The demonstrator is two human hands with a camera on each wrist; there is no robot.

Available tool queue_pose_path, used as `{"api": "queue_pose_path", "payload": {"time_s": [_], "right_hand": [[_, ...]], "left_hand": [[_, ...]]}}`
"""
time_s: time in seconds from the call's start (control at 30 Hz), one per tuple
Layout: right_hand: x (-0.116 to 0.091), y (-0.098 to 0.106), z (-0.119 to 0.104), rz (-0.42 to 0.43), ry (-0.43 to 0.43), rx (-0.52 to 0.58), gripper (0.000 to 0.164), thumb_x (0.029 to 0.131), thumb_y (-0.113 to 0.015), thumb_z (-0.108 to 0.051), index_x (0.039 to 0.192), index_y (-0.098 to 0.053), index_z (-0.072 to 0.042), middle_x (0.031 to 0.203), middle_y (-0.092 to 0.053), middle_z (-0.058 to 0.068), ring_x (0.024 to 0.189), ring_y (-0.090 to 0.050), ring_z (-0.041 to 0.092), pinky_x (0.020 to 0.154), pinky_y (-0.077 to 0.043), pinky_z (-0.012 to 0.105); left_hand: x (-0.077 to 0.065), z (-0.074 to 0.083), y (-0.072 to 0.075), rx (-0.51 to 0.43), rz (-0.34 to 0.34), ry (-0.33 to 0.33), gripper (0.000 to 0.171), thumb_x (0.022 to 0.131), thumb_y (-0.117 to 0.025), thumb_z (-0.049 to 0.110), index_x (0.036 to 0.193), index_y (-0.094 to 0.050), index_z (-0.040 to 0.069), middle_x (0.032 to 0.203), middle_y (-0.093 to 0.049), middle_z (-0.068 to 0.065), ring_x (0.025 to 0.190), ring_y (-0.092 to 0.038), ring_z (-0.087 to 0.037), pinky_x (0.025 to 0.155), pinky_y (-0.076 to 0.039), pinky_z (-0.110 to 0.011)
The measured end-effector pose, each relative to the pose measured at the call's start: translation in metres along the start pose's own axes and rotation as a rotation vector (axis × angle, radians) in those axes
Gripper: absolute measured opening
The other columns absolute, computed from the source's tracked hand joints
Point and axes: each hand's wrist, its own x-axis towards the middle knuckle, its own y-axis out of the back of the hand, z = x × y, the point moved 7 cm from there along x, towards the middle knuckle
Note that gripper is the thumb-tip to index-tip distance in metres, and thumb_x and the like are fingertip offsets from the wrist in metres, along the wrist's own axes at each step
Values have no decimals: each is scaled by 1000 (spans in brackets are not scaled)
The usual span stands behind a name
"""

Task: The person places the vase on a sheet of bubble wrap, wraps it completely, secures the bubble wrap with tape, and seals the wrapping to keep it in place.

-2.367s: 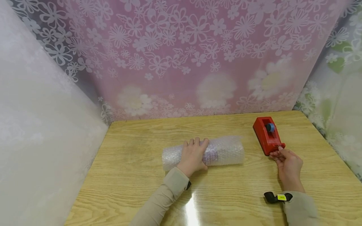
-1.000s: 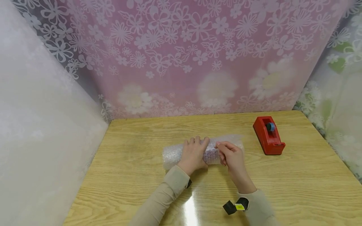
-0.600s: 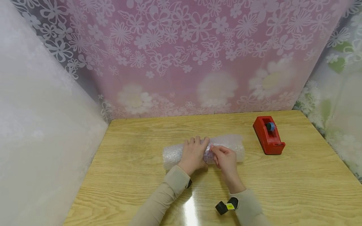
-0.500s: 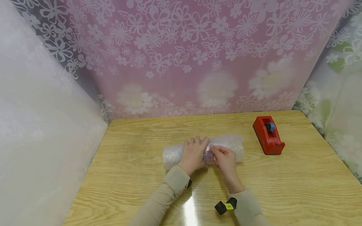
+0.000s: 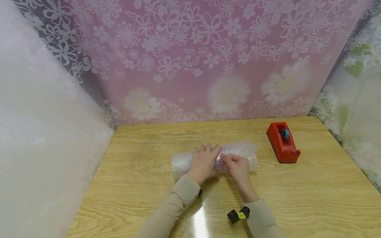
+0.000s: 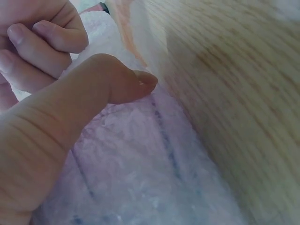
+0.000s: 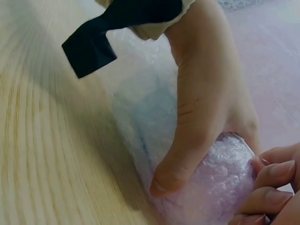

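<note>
A bundle rolled in bubble wrap (image 5: pixel 181 163) lies crosswise on the table, with something purplish showing through its middle. My left hand (image 5: pixel 203 163) grips it from above; in the left wrist view the left thumb (image 6: pixel 112 79) lies along its near side. Close beside it, my right hand (image 5: pixel 238 167) has its fingers curled, with thumb and index finger pinched together at the wrap's upper surface. They pinch a short strip of clear tape, mostly hidden by the fingertips. The right wrist view shows the right fingers (image 7: pixel 276 176) right at the wrap (image 7: pixel 229 164).
A red tape dispenser (image 5: pixel 281 145) with a small blue-cored tape roll stands at the right on the wood-grain table (image 5: pixel 134 185). Floral curtains (image 5: pixel 184 66) hang behind and at both sides. Each wrist wears a black camera mount (image 5: pixel 238 215).
My right hand has moved left from the tape dispenser's front edge to the bubble-wrapped bundle, then slightly closer to my left hand. The left hand has kept its grip.
</note>
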Motion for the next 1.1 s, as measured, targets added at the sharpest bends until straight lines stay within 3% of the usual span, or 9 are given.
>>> {"api": "queue_pose_path", "payload": {"time_s": [0.3,0.47,0.8,0.97,1.1], "right_hand": [[0,2,-1,-26,62,-102,43,91,-73,-22,58,-57,2,45,-43,-5,41,-34,6,40,-25,21],[-3,2,7,-38,55,-132,52,92,-71,-30,55,-59,4,41,-44,-5,38,-36,6,39,-27,20],[-8,3,21,-1,170,-76,56,92,-72,-31,58,-56,11,42,-45,-1,37,-38,8,38,-27,20],[-9,4,32,-2,139,-38,53,90,-75,-26,59,-56,13,45,-47,0,39,-39,7,40,-27,19],[-10,6,37,-61,87,-24,51,90,-74,-28,65,-58,14,46,-48,1,39,-40,7,38,-31,20]], "left_hand": [[0,0,1,-7,-12,10,100,48,-91,64,126,-41,25,111,-57,-7,93,-56,-23,77,-46,-39],[-1,-1,-1,-15,-21,12,99,51,-91,62,128,-42,25,114,-57,-8,97,-57,-25,84,-48,-44],[-1,0,-1,-10,-13,-13,100,51,-91,61,130,-41,25,112,-57,-6,94,-57,-23,77,-46,-39],[0,-1,-2,-4,-31,-10,101,52,-90,63,132,-40,26,113,-56,-5,94,-56,-22,76,-45,-38],[1,-1,-3,-12,-49,-9,102,52,-91,62,133,-40,26,114,-55,-6,94,-54,-22,76,-43,-38]]}}
